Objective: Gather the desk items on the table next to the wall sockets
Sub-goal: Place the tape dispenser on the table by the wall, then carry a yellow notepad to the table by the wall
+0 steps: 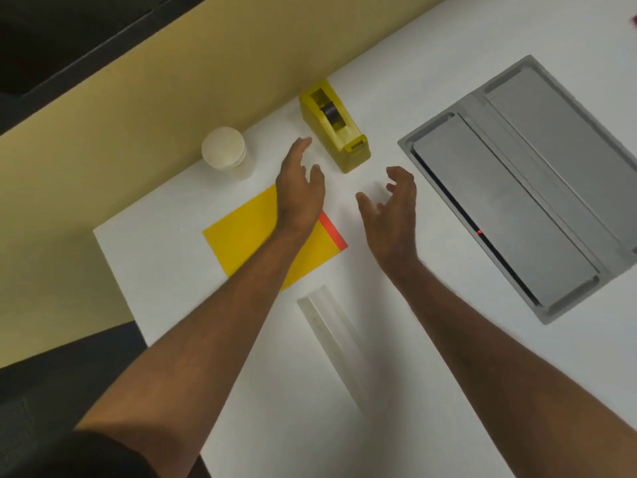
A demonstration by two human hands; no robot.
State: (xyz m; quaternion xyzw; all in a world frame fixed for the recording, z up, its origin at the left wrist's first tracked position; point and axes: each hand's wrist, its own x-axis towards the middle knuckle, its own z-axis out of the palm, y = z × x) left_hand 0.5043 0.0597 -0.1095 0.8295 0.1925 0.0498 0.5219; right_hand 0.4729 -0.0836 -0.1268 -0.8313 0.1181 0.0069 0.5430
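Note:
A yellow tape dispenser (336, 127) stands on the white table (431, 374) against the partition. My left hand (300, 191) hovers open just left of it, above the corner of a yellow notepad with a red strip (241, 236). My right hand (391, 212) is open with curled fingers, below and right of the dispenser, holding nothing. A stack of white paper cups (227, 157) stands left of my left hand. A clear ruler (331, 339) lies between my forearms. The grey socket box with closed flaps (517, 201) is set into the table at the right.
A yellowish partition (138, 108) runs along the table's far edge. The table's left edge drops off to a dark floor (51, 391) near my left elbow. A small red thing (634, 20) shows at the top right edge.

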